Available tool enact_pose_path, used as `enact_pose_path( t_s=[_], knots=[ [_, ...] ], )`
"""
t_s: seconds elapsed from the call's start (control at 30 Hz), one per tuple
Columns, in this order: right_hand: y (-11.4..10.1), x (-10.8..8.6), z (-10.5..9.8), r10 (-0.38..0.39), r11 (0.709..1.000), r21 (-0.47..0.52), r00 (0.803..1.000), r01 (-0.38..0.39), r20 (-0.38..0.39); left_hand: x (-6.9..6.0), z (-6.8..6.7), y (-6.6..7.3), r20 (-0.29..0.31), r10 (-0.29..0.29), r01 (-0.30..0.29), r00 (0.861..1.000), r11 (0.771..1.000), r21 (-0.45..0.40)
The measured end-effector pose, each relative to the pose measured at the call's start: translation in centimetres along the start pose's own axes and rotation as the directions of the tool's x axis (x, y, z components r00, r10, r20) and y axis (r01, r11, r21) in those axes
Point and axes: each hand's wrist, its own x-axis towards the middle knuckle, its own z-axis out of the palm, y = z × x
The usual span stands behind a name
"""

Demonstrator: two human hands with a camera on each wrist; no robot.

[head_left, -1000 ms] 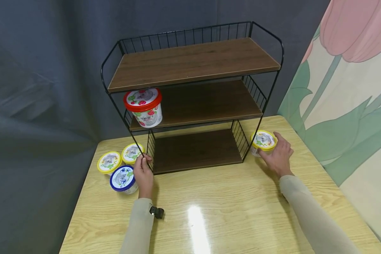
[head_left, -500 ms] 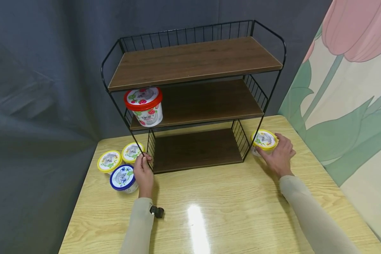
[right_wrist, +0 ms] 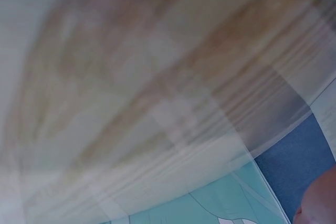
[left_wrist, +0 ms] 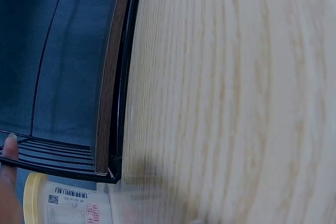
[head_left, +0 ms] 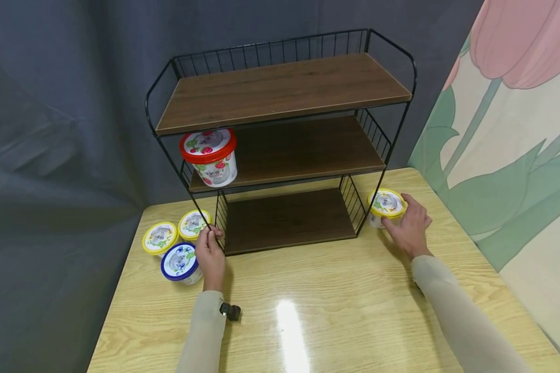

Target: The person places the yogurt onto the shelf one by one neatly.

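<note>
Yellow-lidded tub at right point(head_left: 387, 203): its lid is carrying small dark print on a grey patch, too small to read.
Red-lidded tub point(head_left: 209, 158): its white wall is showing a row of dark characters among printed red berries, illegible at this size.
Blue-lidded tub point(head_left: 180, 262): its lid is bearing a printed label with blue berries, its lettering blurring.
Barcode point(left_wrist: 71, 193): black bars are standing on the wall of a yellow-lidded tub in the left wrist view.
QR code point(left_wrist: 53, 199): this small square is sitting near the barcode.
Red print point(left_wrist: 92, 212): red characters are filling a block on that same wall, illegible.
Readable words or numbers: none are showing.
</note>
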Motion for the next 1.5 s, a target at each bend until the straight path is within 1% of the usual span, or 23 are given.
enact_pose_path(
  t_s=[0.1, 0.17, 0.3, 0.37, 0.43, 0.5, 0.53, 0.63, 0.73, 0.8, 0.93, 1.23, 1.37, 1.43, 1.5],
  knots=[
    [-0.3, 0.0, 0.1, -0.005, 1.000, -0.010, 1.000, 0.005, -0.007, 0.0, 0.0, 0.4, -0.002, -0.007, 0.007, 1.000, 1.000, 0.008],
    [-0.4, 0.1, 0.2, -0.017, 1.000, -0.021, 1.000, 0.017, -0.012, 0.0, 0.0, 1.1, -0.002, -0.011, 0.011, 1.000, 1.000, 0.010],
    [-0.3, 0.6, 0.3, -0.042, 0.999, -0.018, 0.999, 0.042, 0.001, 0.0, -0.1, 3.1, 0.009, -0.011, 0.011, 1.000, 1.000, 0.001],
    [-0.2, 0.9, 0.3, -0.044, 0.999, -0.010, 0.999, 0.044, 0.011, 0.0, -0.1, 3.7, 0.011, -0.006, 0.006, 1.000, 1.000, 0.002],
    [-0.1, 1.2, 0.3, -0.041, 0.999, 0.002, 0.999, 0.041, 0.022, 0.0, -0.2, 3.9, 0.013, -0.005, 0.005, 1.000, 1.000, 0.000],
    [-0.1, 1.3, 0.2, -0.037, 0.999, 0.017, 0.999, 0.036, 0.034, 0.0, -0.1, 3.7, 0.011, 0.000, 0.000, 1.000, 1.000, 0.003],
    [-0.2, 1.3, 0.2, -0.033, 0.999, 0.023, 0.999, 0.033, 0.034, 0.0, -0.1, 3.5, 0.011, 0.001, -0.001, 1.000, 1.000, 0.003],
    [-0.3, 1.3, 0.2, -0.016, 0.999, 0.032, 1.000, 0.015, 0.024, 0.1, 0.1, 2.1, 0.006, 0.001, -0.001, 1.000, 1.000, -0.003],
    [-0.3, 1.0, 0.3, 0.013, 1.000, 0.006, 1.000, -0.013, 0.004, 0.1, 0.2, 0.7, -0.005, -0.008, 0.008, 1.000, 1.000, 0.002],
    [-0.2, 0.8, 0.4, 0.030, 0.999, -0.015, 1.000, -0.030, -0.002, 0.1, 0.2, 0.2, -0.013, -0.018, 0.018, 1.000, 1.000, -0.001],
    [-0.2, 0.4, 0.5, 0.027, 0.999, -0.019, 1.000, -0.027, -0.008, -0.1, 0.1, -0.1, -0.019, -0.023, 0.023, 1.000, 1.000, -0.001],
    [0.3, 0.4, 0.2, -0.041, 0.994, 0.099, 0.999, 0.038, 0.028, -0.1, 0.1, -0.1, 0.002, -0.020, 0.020, 1.000, 1.000, -0.011],
    [0.4, 0.5, 0.0, -0.042, 0.988, 0.147, 0.999, 0.039, 0.021, -0.1, 0.1, -0.2, 0.001, -0.018, 0.018, 1.000, 1.000, -0.007],
    [0.4, 0.4, -0.1, -0.028, 0.990, 0.142, 1.000, 0.026, 0.014, -0.1, 0.1, -0.2, -0.003, -0.019, 0.019, 1.000, 1.000, -0.004],
    [0.2, 0.4, -0.1, -0.010, 0.993, 0.117, 1.000, 0.009, 0.007, -0.1, 0.2, -0.2, -0.006, -0.019, 0.019, 1.000, 1.000, 0.000]
  ],
)
